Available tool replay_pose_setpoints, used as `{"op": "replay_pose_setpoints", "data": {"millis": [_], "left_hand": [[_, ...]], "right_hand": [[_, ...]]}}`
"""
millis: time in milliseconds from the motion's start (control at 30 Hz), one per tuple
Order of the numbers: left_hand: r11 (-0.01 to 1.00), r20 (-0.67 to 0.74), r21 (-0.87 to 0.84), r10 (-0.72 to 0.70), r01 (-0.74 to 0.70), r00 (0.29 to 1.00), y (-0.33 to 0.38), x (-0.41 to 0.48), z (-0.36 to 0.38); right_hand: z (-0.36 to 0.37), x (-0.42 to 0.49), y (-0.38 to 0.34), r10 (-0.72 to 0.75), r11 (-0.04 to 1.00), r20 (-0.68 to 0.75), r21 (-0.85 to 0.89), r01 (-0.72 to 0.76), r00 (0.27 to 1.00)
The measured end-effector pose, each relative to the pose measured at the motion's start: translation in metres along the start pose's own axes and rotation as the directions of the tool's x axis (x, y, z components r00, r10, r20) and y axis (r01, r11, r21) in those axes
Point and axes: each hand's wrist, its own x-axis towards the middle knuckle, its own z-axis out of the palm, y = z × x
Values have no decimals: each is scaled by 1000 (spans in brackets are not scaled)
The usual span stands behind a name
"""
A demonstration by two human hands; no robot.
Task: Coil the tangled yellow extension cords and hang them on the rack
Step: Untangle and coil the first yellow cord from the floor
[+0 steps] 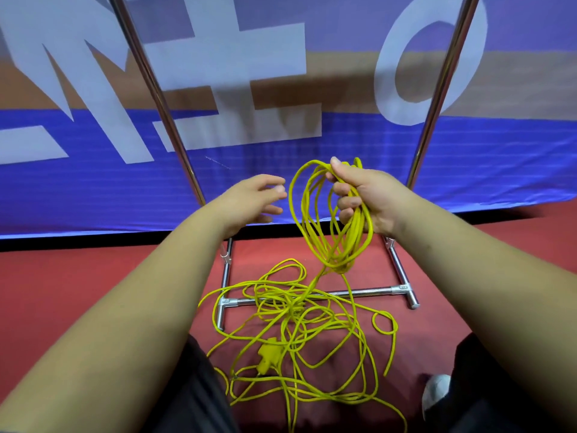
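The right hand (pixel 362 198) grips several coiled loops of the yellow cord (pixel 338 266), fingers curled around them. The left hand (pixel 249 200) is spread wide and holds nothing; perhaps its fingertips touch a loop. The rest of the cord lies tangled on the near floor, across the rack (pixel 368 291) base.

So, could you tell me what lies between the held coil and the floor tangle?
In the head view, yellow cord strands hang from the coil in the right hand down to the tangle.

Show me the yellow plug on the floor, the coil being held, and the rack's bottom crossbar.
yellow plug (pixel 268 357), head view, middle of its body.
coil (pixel 338 264), head view, bottom bend of the hanging loops.
bottom crossbar (pixel 374 290), head view, bare stretch near its right end.
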Motion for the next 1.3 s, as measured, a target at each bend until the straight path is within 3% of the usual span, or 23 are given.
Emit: {"op": "replay_pose_setpoints", "data": {"millis": [100,167,267,400,500,633,733,867,933,1000,1067,1100,1133,1200,1233,1300], "left_hand": [[991,13,82,108,-108,994,-8,3,18],[975,-80,122,195,-185,977,-6,6,23],[950,-215,177,293,-258,932,-4,12,24],[919,-264,196,385,-341,885,0,12,23],[856,-297,299,504,-422,811,4,11,24],[796,-286,416,573,-439,768,5,14,25],[809,-300,404,558,-427,774,4,15,29],[893,-276,257,434,-369,857,0,15,32],[953,-295,164,292,-253,910,-7,18,33],[974,-311,214,144,-79,939,-18,22,33],[883,-209,457,-12,108,978,-29,21,33],[775,-81,615,-117,142,990,-35,17,36],[657,72,747,-235,104,969,-42,13,40],[479,298,876,-443,-58,846,-60,5,53],[439,342,892,-505,-106,792,-71,5,58],[431,365,893,-522,-131,771,-91,8,69]], "right_hand": [[6,-3,3,-12,996,42,-91,16,999],[9,-6,5,-5,993,59,-119,12,998],[11,-10,6,0,996,76,-94,7,997],[10,-14,8,-26,997,120,-74,35,992],[12,-16,8,-69,996,141,-47,76,988],[14,-18,6,-115,991,156,-49,124,981],[14,-18,7,-109,986,154,-106,126,982],[14,-10,13,-149,977,64,-146,157,987],[13,-4,14,-166,979,1,-124,165,986],[12,0,14,-165,984,-81,-80,159,983],[11,0,11,-158,987,-134,-58,152,978],[10,0,10,-156,987,-141,-55,149,978],[9,-1,8,-152,988,-140,-50,146,978],[7,-2,4,-141,990,-122,-19,140,982],[6,-2,3,-137,990,-113,7,139,984],[5,-4,0,-136,987,-92,68,142,986]]}}
